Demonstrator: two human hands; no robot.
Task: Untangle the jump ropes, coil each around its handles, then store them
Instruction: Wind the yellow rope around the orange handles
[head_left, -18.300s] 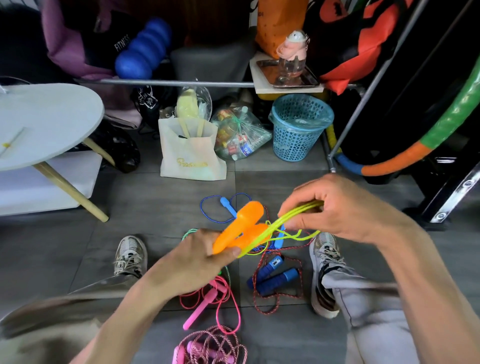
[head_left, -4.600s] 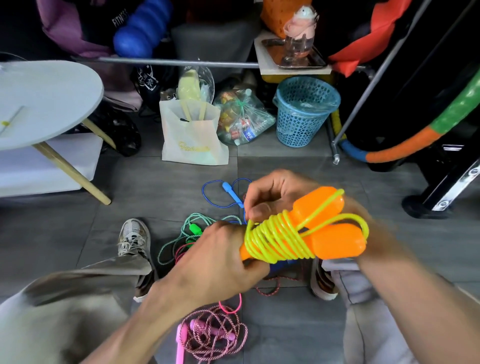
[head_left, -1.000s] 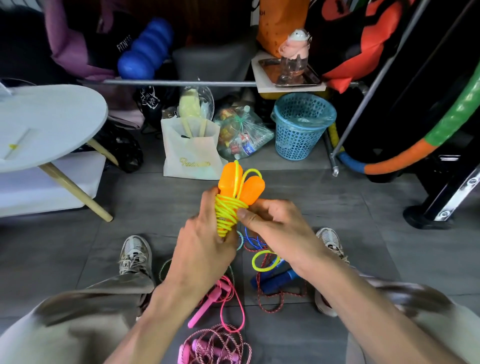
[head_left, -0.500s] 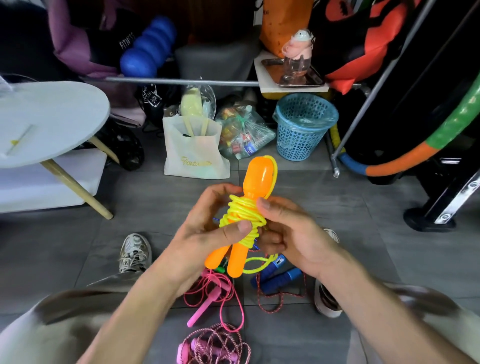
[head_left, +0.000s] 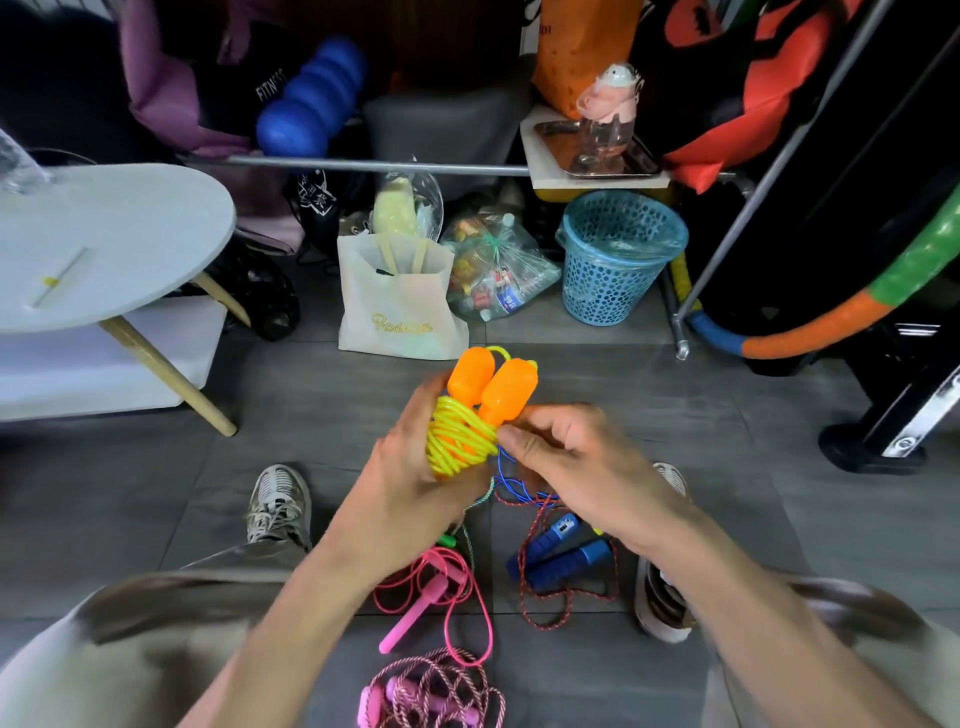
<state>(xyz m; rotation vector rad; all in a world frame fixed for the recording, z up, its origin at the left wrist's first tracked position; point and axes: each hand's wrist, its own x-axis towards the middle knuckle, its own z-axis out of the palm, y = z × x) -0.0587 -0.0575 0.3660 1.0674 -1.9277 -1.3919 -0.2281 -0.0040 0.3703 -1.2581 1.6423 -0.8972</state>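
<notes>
Held above the floor (head_left: 727, 415): 2 orange handles (head_left: 491, 387) side by side, yellow rope (head_left: 457, 439) coiled around them. Left hand (head_left: 410, 483) curled round the coil; right hand (head_left: 571, 457) pinching its edge. Below, other jump ropes (head_left: 447, 587) loose between the shoes.

— What's different about the orange handles (head_left: 491, 387)?
— They've swung back upright (half a second ago one pointed down).
— And the yellow rope (head_left: 457, 441)?
— Fully coiled now; the dangling loop is gone.
</notes>
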